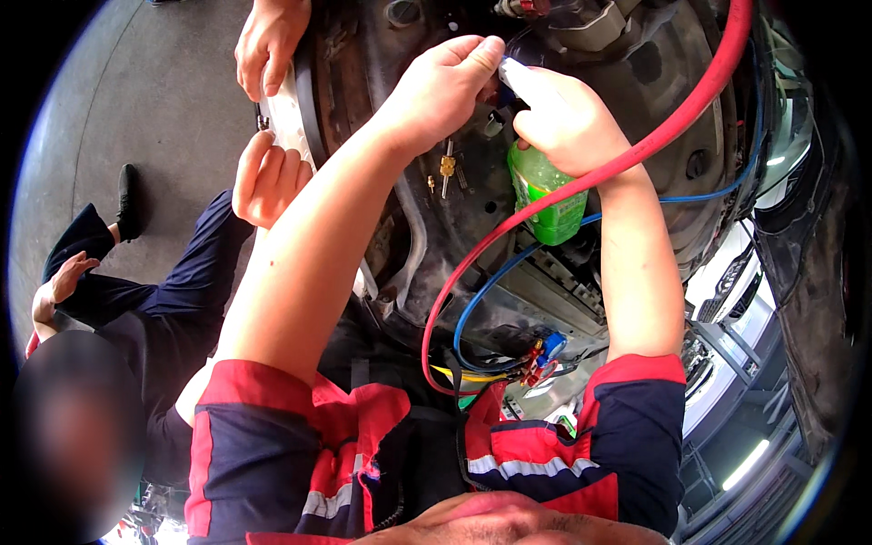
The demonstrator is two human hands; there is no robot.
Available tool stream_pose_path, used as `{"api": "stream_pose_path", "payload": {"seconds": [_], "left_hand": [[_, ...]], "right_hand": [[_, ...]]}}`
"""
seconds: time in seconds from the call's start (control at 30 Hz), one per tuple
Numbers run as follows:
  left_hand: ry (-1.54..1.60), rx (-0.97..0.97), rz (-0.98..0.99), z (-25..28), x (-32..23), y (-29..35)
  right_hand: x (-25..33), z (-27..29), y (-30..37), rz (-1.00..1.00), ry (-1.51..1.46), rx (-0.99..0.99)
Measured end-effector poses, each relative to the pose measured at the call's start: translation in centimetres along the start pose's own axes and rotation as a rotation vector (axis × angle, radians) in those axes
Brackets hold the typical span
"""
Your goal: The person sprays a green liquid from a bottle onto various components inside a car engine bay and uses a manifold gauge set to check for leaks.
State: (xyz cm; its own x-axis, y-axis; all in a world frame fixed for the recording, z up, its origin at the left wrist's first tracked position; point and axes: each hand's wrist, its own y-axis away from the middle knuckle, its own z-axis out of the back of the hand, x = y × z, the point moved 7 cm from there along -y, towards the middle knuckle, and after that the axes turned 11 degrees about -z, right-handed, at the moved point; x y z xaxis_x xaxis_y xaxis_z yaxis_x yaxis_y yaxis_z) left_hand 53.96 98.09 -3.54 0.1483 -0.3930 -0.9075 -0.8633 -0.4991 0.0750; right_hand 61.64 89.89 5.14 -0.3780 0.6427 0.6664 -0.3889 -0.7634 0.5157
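Note:
My right hand (574, 123) grips a spray bottle (554, 218) by its neck. The bottle is clear with green liquid inside, and its white spray head (520, 77) points up and to the left. Just left of the nozzle, my left hand (440, 95) is closed with thumb and fingers pressed together. Whatever it pinches is hidden by the fingers. Below it, a small brass valve core tool or fitting (447, 166) lies on the dark metal of the engine bay (445, 241).
A thick red hose (672, 132) curves across my right forearm. A thinner blue hose (481, 295) runs from a red and blue gauge manifold (545, 352) near my chest. At left, another person's hands (272, 41) are at the car's edge; someone else (159, 300) sits or crouches on the floor.

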Motion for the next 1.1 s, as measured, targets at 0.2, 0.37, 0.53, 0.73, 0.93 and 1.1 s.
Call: {"api": "stream_pose_path", "payload": {"seconds": [0.2,0.37,0.53,0.73,0.93,1.1], "left_hand": [[-0.775,-0.104,-0.298,0.5,-2.6,2.5],[-1.253,-0.041,-0.643,-0.4,-3.0,4.4],[-1.236,-0.02,-0.682,-0.1,-2.1,4.7],[-1.25,-0.024,-0.681,0.0,-2.2,4.8],[-1.24,-0.031,-0.668,0.1,-2.2,4.8],[-1.218,-0.023,-0.667,0.2,-2.3,4.7]], "right_hand": [[-1.6,1.7,-1.3,-0.102,0.302,-0.324],[-1.9,2.2,-1.9,-0.248,0.207,-0.38],[-1.3,1.8,-2.0,-0.346,0.078,-0.334],[-1.5,2.0,-1.9,-0.371,0.041,-0.346],[-1.1,2.2,-2.9,-0.236,0.247,-0.401],[0.0,2.0,-3.7,-0.241,0.399,-0.447]]}}
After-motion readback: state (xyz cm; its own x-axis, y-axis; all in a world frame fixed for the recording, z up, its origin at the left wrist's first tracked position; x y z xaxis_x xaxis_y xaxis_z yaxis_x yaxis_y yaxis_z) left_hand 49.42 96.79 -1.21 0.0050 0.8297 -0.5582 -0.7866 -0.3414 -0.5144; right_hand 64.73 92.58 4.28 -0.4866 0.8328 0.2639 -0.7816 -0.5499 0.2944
